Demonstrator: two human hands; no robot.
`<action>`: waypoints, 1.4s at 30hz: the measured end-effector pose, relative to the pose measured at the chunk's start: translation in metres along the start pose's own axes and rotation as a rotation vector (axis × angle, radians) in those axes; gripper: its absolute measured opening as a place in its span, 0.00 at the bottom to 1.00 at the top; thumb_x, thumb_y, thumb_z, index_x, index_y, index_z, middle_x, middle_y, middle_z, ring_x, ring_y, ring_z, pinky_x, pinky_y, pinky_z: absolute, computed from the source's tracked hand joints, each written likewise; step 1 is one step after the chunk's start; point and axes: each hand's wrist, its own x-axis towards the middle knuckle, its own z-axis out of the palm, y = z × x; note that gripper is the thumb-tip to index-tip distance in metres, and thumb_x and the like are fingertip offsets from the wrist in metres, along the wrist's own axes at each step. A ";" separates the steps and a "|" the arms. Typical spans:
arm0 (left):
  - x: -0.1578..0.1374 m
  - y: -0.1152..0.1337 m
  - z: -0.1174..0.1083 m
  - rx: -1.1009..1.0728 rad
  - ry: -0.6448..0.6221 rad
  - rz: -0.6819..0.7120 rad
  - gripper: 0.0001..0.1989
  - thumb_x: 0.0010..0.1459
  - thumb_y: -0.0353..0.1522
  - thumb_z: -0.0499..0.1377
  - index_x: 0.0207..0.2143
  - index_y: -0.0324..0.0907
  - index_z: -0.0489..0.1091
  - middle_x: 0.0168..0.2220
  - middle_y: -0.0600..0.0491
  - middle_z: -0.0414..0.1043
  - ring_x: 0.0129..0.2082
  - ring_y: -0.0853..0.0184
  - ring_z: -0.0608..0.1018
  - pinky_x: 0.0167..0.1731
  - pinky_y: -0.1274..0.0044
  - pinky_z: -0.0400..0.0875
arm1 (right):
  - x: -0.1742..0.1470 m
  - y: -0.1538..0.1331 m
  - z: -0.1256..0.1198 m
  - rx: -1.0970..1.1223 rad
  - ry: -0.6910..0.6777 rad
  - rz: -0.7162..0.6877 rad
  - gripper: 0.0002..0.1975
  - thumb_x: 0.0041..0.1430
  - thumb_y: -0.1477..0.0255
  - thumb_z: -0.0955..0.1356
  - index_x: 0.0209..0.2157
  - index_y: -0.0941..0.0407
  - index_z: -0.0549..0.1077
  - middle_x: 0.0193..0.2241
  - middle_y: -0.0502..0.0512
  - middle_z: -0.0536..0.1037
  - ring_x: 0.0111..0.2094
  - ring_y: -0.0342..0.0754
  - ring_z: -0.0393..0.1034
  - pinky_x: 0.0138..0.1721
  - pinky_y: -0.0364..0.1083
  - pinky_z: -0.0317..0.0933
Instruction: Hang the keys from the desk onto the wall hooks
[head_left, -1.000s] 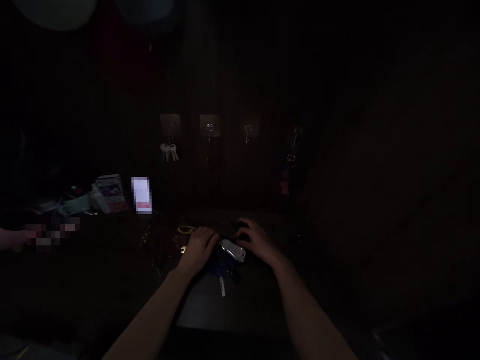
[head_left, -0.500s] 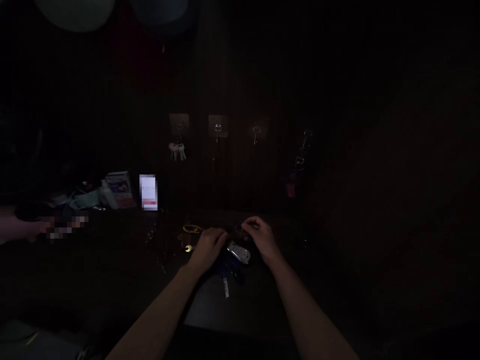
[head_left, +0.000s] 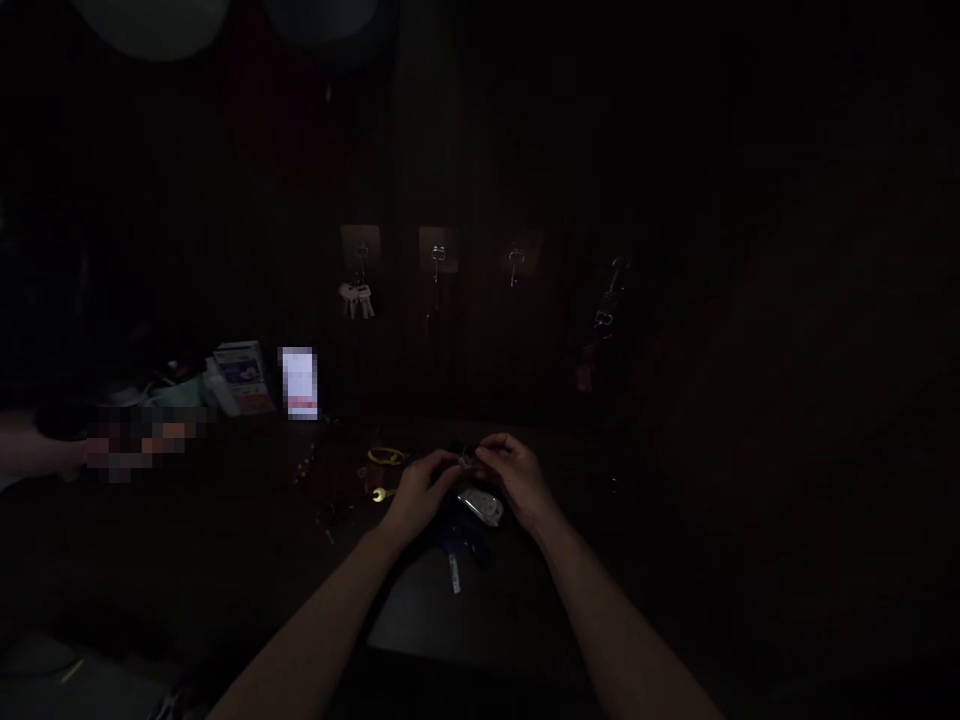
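Silver key fob (head_left: pixel 480 507) rests on surface (head_left: pixel 420 622); just beyond it, left hand (head_left: pixel 420 490) and right hand (head_left: pixel 519 480) pinch small metal ring (head_left: pixel 466 459) between them. I'd steady left grip, work right gently.

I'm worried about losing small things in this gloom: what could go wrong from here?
The small, glinting, metal-looking piece between the left hand and right hand might drop and be hard to find in such dim light. The shiny silver, oval fob close by might get knocked. The yellow, wrench-shaped piece beside the left hand might be brushed away.
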 end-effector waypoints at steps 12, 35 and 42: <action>-0.001 0.001 -0.002 -0.022 -0.001 0.090 0.17 0.58 0.30 0.49 0.48 0.46 0.69 0.50 0.54 0.71 0.51 0.66 0.71 0.53 0.72 0.62 | -0.001 0.005 0.002 -0.060 -0.134 0.039 0.15 0.38 0.66 0.74 0.30 0.57 0.75 0.25 0.48 0.76 0.26 0.42 0.69 0.30 0.42 0.61; 0.001 0.013 -0.004 -0.502 0.068 -0.257 0.16 0.49 0.36 0.57 0.41 0.42 0.66 0.34 0.51 0.77 0.38 0.64 0.77 0.40 0.73 0.67 | -0.004 -0.010 0.004 0.152 -0.010 -0.022 0.18 0.39 0.65 0.74 0.28 0.54 0.63 0.21 0.48 0.76 0.26 0.47 0.75 0.21 0.38 0.64; 0.001 0.010 -0.005 -0.450 0.044 -0.216 0.13 0.53 0.37 0.54 0.41 0.43 0.66 0.35 0.53 0.76 0.38 0.65 0.76 0.41 0.74 0.67 | -0.002 -0.009 0.002 0.125 -0.009 -0.041 0.17 0.40 0.64 0.74 0.29 0.53 0.64 0.24 0.48 0.76 0.29 0.48 0.75 0.22 0.39 0.63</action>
